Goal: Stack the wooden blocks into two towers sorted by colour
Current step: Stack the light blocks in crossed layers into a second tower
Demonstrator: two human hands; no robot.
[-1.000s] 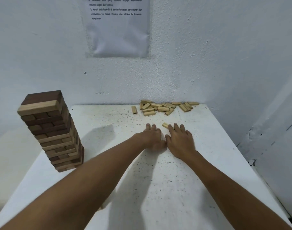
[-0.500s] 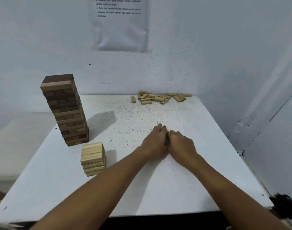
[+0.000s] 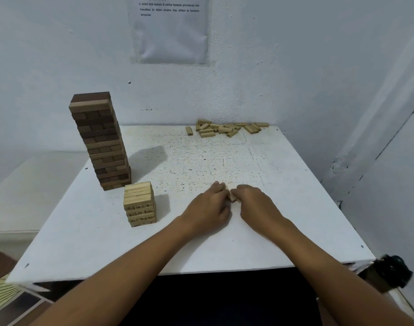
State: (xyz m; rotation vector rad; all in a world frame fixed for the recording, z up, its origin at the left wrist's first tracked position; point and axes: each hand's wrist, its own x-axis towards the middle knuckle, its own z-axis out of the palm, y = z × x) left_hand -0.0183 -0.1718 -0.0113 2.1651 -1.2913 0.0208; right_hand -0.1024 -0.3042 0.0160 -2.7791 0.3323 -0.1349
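Light block (image 3: 232,198) pinched between the two hands at the middle of the white table (image 3: 295,208), only a sliver of pale wood showing in the gap. Left hand (image 3: 210,205) curled round its left side, right hand (image 3: 255,203) curled round its right, fingertips bent down onto the tabletop; whether more than one block sits under the palms, impossible to tell. Pulled nearer than a second ago, when both hands lay flat and farther out, a block end poking past the right fingers close to the loose pile; now drawn back toward the near edge and closed on the piece. Meaning for the task, by judgement: one more light piece collected and ready to carry left. Just left of the hands, apart from them, the short light tower (image 3: 140,203), a few layers high, the likely destination. Behind it and almost touching, the tall mixed tower (image 3: 100,140), dark and light layers interleaved, dark blocks on top, leaning a little, so sorting looks far from finished. At the far edge against the wall, the loose pile of light blocks (image 3: 227,129), scattered flat, well apart from the hands. Above, a printed sheet (image 3: 169,29) stuck to the wall. At the near right corner, a dark blurred object (image 3: 392,271), not identifiable.
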